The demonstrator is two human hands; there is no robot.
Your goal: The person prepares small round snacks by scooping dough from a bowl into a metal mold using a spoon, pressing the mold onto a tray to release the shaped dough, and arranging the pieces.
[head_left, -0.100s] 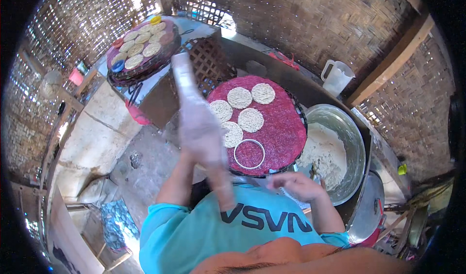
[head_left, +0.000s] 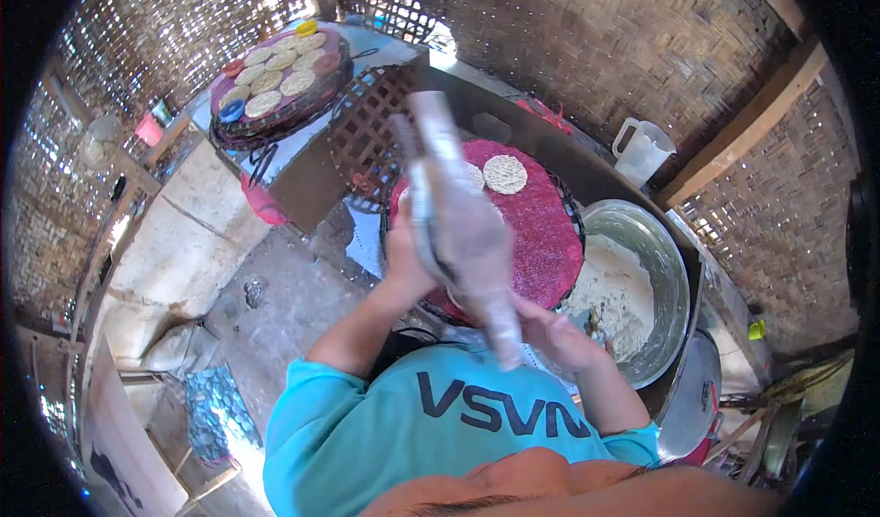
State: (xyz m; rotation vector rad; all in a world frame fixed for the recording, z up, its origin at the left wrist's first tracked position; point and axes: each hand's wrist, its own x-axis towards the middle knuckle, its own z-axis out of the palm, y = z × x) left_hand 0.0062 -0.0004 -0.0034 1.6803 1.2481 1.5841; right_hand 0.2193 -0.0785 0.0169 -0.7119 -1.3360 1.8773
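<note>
A long pale grey tool (head_left: 463,233) with a bulging middle and narrow ends slants over the tray, smeared by motion; its exact kind cannot be made out. My left hand (head_left: 408,251) is closed at its side. My right hand (head_left: 561,338) lies by its lower end, fingers stretched and nothing seen in them; whether it touches the tool is unclear. Beneath is a round tray with a magenta mesh surface (head_left: 550,242). A white, stringy dough disc (head_left: 505,175) shows near its far edge, with another partly covered. The tool and hands hide most of the tray's left side.
A metal basin (head_left: 680,283) of white dough (head_left: 619,288) stands right of the tray. At the far left, stacked trays (head_left: 225,132) carry several discs. A lattice basket (head_left: 362,127) leans between. A clear pitcher (head_left: 644,153) stands by the woven wall (head_left: 587,59).
The long tool and my left hand have moved right, over the tray, now covering several discs and the white ring seen earlier. My right hand has shifted slightly right.
</note>
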